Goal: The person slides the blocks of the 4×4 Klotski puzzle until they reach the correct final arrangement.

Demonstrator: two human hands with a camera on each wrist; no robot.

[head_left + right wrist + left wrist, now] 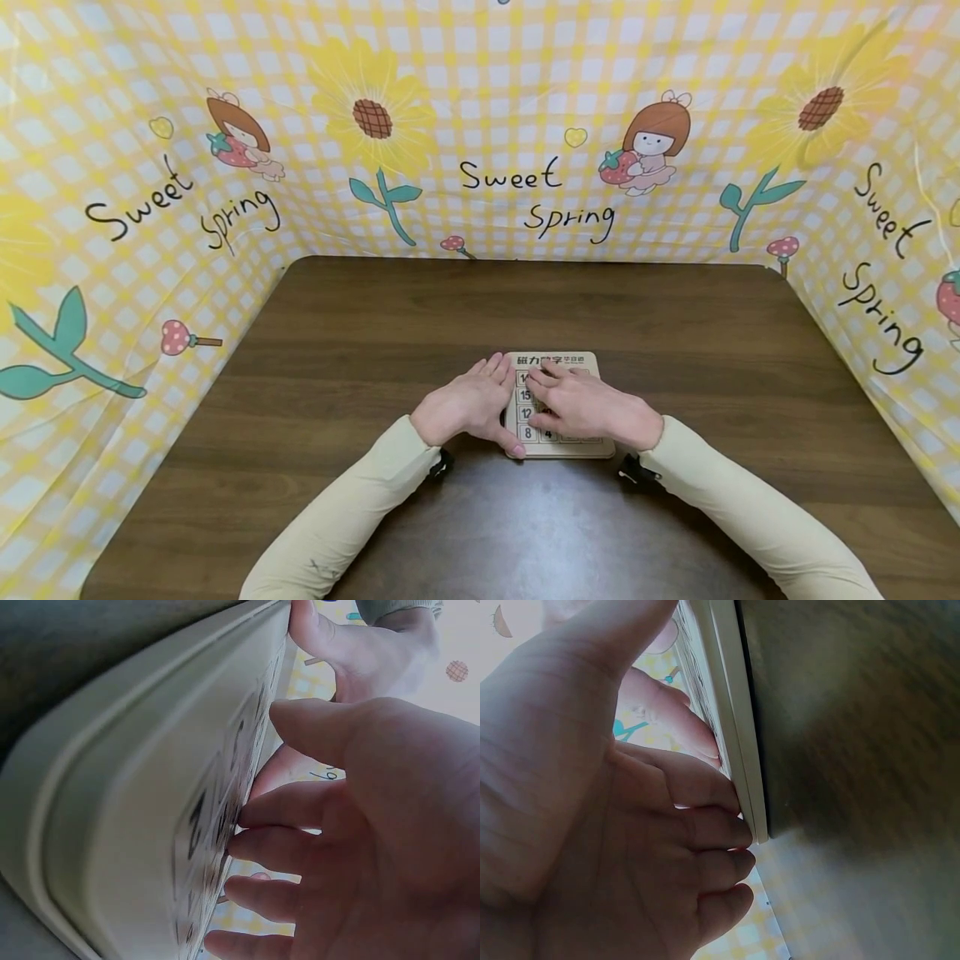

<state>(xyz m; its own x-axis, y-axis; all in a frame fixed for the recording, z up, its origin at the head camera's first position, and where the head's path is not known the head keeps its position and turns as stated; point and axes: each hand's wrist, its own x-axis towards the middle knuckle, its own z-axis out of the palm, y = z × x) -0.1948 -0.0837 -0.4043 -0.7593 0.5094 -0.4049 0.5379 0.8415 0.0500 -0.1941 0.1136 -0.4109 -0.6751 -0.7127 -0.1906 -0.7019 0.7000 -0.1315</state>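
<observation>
A cream number slide puzzle (573, 451) lies flat on the table, its header of dark printed characters at the far edge. Square tiles showing 15 (525, 396), 12 and 8 line its left column; those farther right are mostly hidden under a hand. My left hand (468, 406) rests along the left side, fingers extended, thumb at the near left corner. In the left wrist view its fingertips sit right at the puzzle's edge (739, 727). My right hand (592, 408) spreads over the board from the right, fingertips at the numbered tiles (196, 825), holding nothing.
The brown wooden table (390, 308) extends around the puzzle on all sides. A yellow checked cloth (495, 100) with flowers and lettering stands behind the table and along both sides. Dark wrist cameras (637, 471) sit under the cream sleeves (360, 492).
</observation>
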